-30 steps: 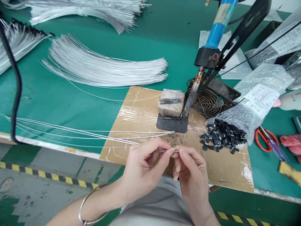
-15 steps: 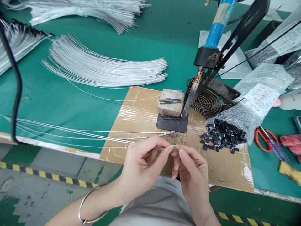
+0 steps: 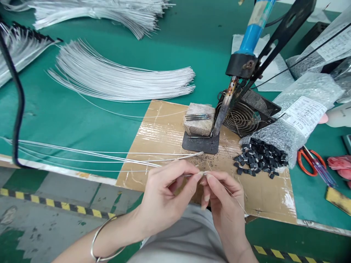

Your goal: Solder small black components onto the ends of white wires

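My left hand [image 3: 167,197] is closed in a pinch over the front of the cardboard, gripping white wire [image 3: 187,175] between thumb and forefinger. Fingertip to fingertip with it, my right hand [image 3: 226,204] also pinches. A thin wire [image 3: 236,199] trails from the right fingers down past the palm. The spot where the fingertips meet is too small to make out. Several loose white wires [image 3: 90,152] lie on the left, some running toward my left hand. Just beyond my hands, a soldering iron [image 3: 226,102] in a black stand points down at a small dark plate [image 3: 200,146].
A pale block [image 3: 199,118] holding thin metal rods sits by the iron tip. Behind it is a black fan [image 3: 241,117]. Black connector pieces [image 3: 260,157] spill from a plastic bag [image 3: 307,102]. Orange-handled scissors [image 3: 307,162] lie right. A wire bundle [image 3: 123,78] lies at the back.
My right thumb has shifted slightly left, closer to the left fingertips. Both hands otherwise stay in nearly the same place, still pinching.
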Demonstrator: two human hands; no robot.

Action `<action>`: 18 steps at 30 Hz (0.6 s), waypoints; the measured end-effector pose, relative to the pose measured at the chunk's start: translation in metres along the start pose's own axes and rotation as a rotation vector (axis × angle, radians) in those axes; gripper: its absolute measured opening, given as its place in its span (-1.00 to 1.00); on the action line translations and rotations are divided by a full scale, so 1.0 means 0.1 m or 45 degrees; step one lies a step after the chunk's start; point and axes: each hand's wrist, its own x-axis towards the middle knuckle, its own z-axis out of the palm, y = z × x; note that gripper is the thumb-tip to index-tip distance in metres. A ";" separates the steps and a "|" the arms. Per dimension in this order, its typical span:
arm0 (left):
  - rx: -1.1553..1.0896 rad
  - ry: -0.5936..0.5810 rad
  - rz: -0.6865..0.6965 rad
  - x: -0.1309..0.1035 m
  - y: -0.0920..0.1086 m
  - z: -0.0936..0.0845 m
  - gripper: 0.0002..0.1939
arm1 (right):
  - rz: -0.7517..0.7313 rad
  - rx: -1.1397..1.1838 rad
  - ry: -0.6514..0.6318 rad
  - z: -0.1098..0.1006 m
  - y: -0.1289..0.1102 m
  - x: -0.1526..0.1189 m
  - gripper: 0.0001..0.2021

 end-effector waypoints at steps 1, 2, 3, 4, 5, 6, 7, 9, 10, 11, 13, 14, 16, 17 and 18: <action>0.010 -0.007 0.008 0.00 0.00 -0.01 -0.87 | 0.008 0.008 -0.006 0.00 -0.01 0.00 -0.92; 0.023 -0.014 0.018 0.01 0.01 -0.01 -0.86 | 0.017 0.016 -0.018 0.00 -0.03 0.01 -0.92; 0.039 -0.022 0.028 0.01 0.01 -0.02 -0.85 | 0.031 0.024 -0.034 -0.01 -0.05 0.02 -0.91; 0.056 -0.030 0.038 0.01 0.01 -0.03 -0.85 | 0.051 0.025 -0.052 -0.02 -0.07 0.02 -0.91; 0.072 -0.038 0.048 0.01 0.01 -0.04 -0.85 | 0.076 0.020 -0.073 -0.03 -0.08 0.03 -0.90; 0.085 -0.044 0.057 0.02 0.01 -0.05 -0.85 | 0.102 0.011 -0.092 -0.05 -0.10 0.04 -0.90; 0.093 -0.052 0.062 0.02 0.01 -0.06 -0.85 | 0.126 0.003 -0.111 -0.06 -0.12 0.04 -0.89; 0.100 -0.063 0.061 0.02 0.01 -0.06 -0.85 | 0.157 -0.006 -0.131 -0.09 -0.14 0.05 -0.88; 0.101 -0.065 0.056 0.01 0.01 -0.06 -0.85 | 0.164 -0.006 -0.134 -0.10 -0.15 0.05 -0.88; 0.099 -0.065 0.051 0.01 0.01 -0.06 -0.84 | 0.168 -0.004 -0.135 -0.10 -0.15 0.05 -0.89; 0.094 -0.063 0.046 0.01 0.01 -0.05 -0.84 | 0.177 0.001 -0.132 -0.10 -0.16 0.04 -0.89; 0.091 -0.061 0.044 0.01 0.01 -0.05 -0.84 | 0.181 0.004 -0.128 -0.10 -0.16 0.04 -0.89; 0.085 -0.056 0.042 0.01 0.01 -0.04 -0.84 | 0.182 0.013 -0.126 -0.10 -0.14 0.03 -0.90; 0.081 -0.053 0.038 0.01 0.01 -0.04 -0.84 | 0.177 0.020 -0.127 -0.10 -0.13 0.03 -0.90; 0.078 -0.049 0.029 0.01 0.01 -0.04 -0.84 | 0.166 0.028 -0.126 -0.10 -0.12 0.03 -0.91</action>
